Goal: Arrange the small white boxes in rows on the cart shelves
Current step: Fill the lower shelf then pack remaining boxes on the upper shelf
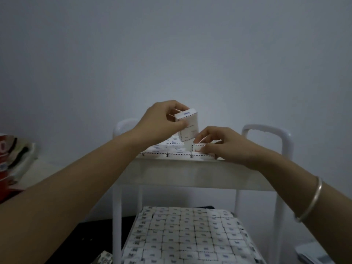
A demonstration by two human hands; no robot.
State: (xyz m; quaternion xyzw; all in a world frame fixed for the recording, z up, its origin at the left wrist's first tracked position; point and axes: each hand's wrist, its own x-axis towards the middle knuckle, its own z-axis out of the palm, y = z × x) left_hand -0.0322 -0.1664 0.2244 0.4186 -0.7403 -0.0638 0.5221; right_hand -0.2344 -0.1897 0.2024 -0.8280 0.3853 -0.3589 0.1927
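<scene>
My left hand [163,121] grips a small white box [188,126] with a dashed edge print, held tilted above the top shelf [190,172] of a white cart. My right hand [222,144] rests on the shelf's right side, its fingers closed around another small white box [198,147] that sits among the row there. Several white boxes [167,152] stand packed in rows on the top shelf. The lower shelf is covered with rows of the same boxes [190,235].
The cart has white handles at the back left [123,124] and right [266,130], against a plain grey wall. A red and white bag [11,161] lies at the left. A bangle [310,201] is on my right wrist. Papers [312,252] lie at bottom right.
</scene>
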